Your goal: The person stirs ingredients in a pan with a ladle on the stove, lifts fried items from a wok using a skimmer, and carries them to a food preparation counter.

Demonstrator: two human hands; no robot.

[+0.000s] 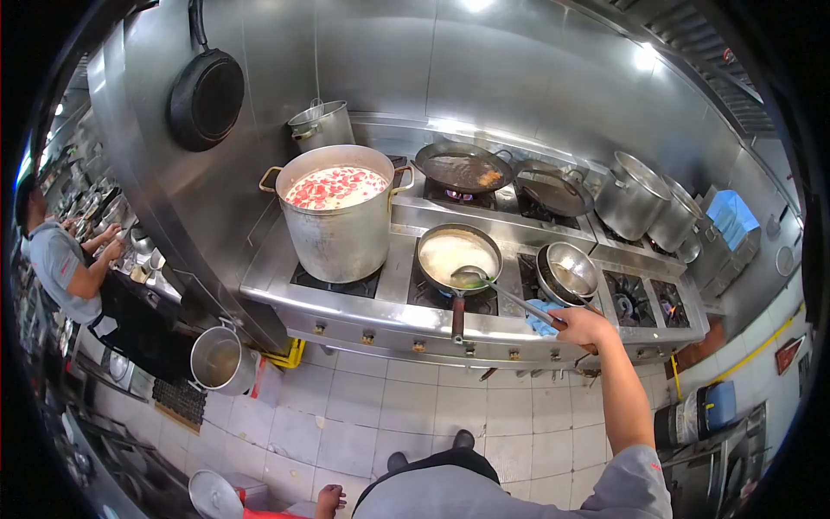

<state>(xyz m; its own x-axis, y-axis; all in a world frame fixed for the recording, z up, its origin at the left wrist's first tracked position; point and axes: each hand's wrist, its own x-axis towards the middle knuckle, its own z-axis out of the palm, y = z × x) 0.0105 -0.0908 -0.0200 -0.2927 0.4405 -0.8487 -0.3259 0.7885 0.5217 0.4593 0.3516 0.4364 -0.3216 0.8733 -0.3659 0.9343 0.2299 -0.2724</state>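
My right hand (584, 330) reaches over the front of the stove, its fingers closed round the long handle of a ladle (516, 300). The ladle's bowl rests in a frying pan (458, 255) of pale, creamy liquid, with something green in the bowl. The pan's handle points toward me. A blue cloth (544, 317) lies beside my right hand, near stacked metal bowls (571, 269). My left hand is out of view.
A large pot (335, 238) with red pieces in pale liquid stands left. Behind are a wide pan (463, 168) over a flame and tall pots (634, 195). Another person (65, 259) works at left; a different person's hand (330, 499) shows at the bottom.
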